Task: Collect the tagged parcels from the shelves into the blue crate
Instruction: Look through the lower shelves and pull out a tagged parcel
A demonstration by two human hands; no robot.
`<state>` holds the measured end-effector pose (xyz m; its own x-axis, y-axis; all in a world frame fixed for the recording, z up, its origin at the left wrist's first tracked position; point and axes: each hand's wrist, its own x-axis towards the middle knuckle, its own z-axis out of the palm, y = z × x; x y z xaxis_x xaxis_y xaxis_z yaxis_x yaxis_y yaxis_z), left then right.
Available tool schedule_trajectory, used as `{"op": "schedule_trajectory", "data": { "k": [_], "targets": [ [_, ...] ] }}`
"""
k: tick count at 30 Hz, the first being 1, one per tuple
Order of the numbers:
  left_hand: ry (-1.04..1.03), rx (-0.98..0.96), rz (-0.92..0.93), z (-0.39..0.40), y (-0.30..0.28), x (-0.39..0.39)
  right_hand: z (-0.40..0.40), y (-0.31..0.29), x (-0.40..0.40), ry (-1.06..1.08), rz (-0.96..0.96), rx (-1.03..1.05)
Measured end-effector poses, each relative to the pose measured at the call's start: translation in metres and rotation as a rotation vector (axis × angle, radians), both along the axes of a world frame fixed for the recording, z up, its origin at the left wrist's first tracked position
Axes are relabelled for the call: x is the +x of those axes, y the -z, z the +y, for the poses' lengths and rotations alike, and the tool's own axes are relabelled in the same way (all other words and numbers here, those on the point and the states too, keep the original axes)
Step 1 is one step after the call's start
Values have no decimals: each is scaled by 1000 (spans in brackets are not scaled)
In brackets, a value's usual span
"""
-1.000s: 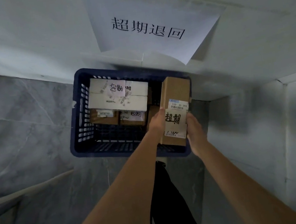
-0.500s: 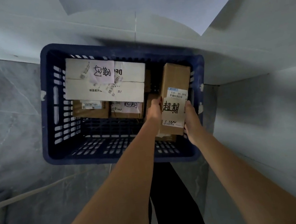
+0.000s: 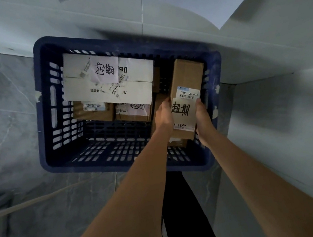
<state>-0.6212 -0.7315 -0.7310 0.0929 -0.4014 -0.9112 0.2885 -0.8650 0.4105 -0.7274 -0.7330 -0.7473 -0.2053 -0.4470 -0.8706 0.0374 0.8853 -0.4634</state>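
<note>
1. Head view looks straight down on my two hands lowering a long brown cardboard parcel [image 3: 187, 91] with a white handwritten tag [image 3: 182, 112] into the dark blue slotted plastic crate [image 3: 48, 106] on the grey tiled floor [image 3: 4, 124].
2. My left hand [image 3: 164, 115] grips the parcel's left edge, fingers curled round it; my right hand [image 3: 202, 117] holds the right edge the same way. Both hands carry this one parcel and nothing else.
3. The parcel sits between my hands, inside the crate's rim at its right end, near the right wall. Whether its underside already rests on the smaller brown box [image 3: 177, 142] below my wrists, I cannot tell.
4. Beyond my left hand lies a wide white carton [image 3: 139, 74] with its own tag, stacked over two brown boxes [image 3: 93, 112].
5. Step in hand, as I judge it: placing this tagged parcel in the crate.
6. The next move calls for easing it down until it lies settled, then loosening both grips and drawing my hands up without catching the crate wall just right of my right hand.
</note>
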Motion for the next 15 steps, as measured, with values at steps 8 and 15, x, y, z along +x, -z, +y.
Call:
{"op": "schedule_trajectory", "data": {
  "k": [8,15],
  "targets": [
    [71,-80,-61,5,-14,-1,-3,-7,5,6,75,-58],
    [185,-196,-146,3,-44,2,-6,-35,10,-48,163,-163]
  ]
}}
